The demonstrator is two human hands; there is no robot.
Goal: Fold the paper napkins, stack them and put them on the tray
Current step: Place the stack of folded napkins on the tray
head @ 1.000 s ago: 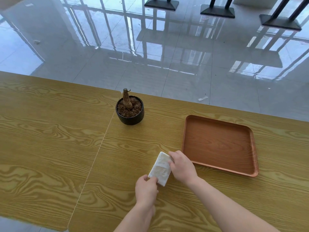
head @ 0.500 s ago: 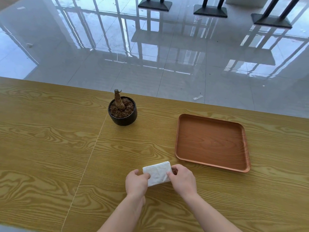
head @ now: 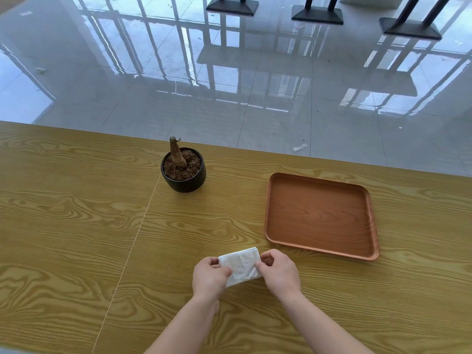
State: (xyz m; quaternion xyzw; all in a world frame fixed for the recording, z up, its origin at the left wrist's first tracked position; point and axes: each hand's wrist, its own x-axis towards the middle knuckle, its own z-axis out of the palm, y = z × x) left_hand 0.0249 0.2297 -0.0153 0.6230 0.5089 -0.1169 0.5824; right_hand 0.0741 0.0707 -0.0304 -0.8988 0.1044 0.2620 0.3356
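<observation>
A white folded paper napkin (head: 240, 265) lies on the wooden table (head: 76, 226) just in front of me. My left hand (head: 209, 277) pinches its left end and my right hand (head: 279, 273) pinches its right end. The napkin looks like a small thick rectangle, slightly tilted. A brown wooden tray (head: 319, 215) with nothing in it sits to the right and a little farther away, apart from the napkin.
A black pot (head: 184, 172) holding soil and a cut stump stands at the table's far middle. A seam runs down the table to the left of my hands. Beyond the far edge is a glossy tiled floor with black table bases (head: 316, 14).
The napkin was turned from standing diagonally on end to lying crosswise between my hands. My left hand moved up to its left end; both hands now hold it level.
</observation>
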